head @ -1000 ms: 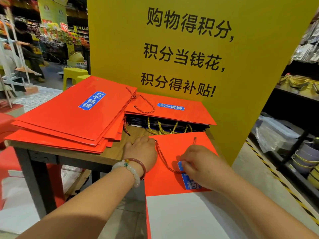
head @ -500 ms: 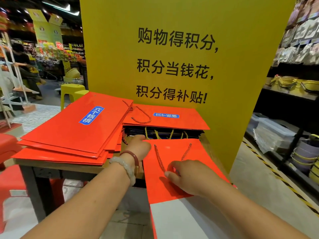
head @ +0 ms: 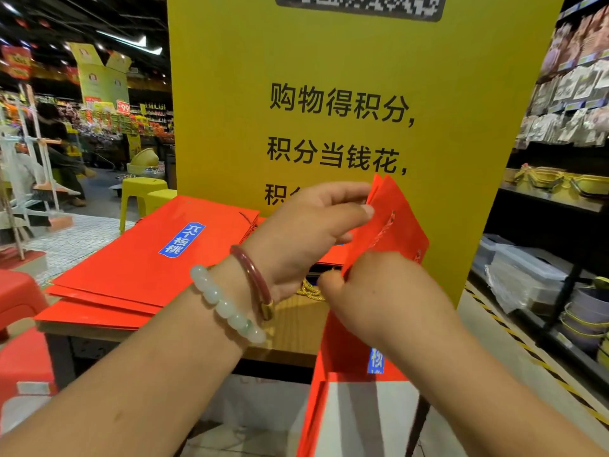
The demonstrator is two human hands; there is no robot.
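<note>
Held the red paper bag (head: pixel 395 206) up off the surface (head: pixel 296 328), tilted, with the mouth edge toward the yellow board (head: pixel 329 70) and the lower part hanging past the surface's near edge. Pinched that mouth edge between thumb and forefinger of the left hand (head: pixel 306 232). Clenched the right hand (head: pixel 379 291) on the bag's panel lower down, just under the red rope handle (head: pixel 384 229), with the fingertips out of sight behind the hand.

Judged to be the opening-out of a flat-folded bag. Best done by keeping the left grip on one layer only and the right grip on the other, then parting them slowly along the side folds rather than tugging at the thin rim. Worth keeping the rope handle free of both thumbs.

Left the stack of red bags (head: pixel 131 275) lying on the surface to the left, and the gold cords (head: pixel 308 290) just beneath the wrists, apart from the held bag.
</note>
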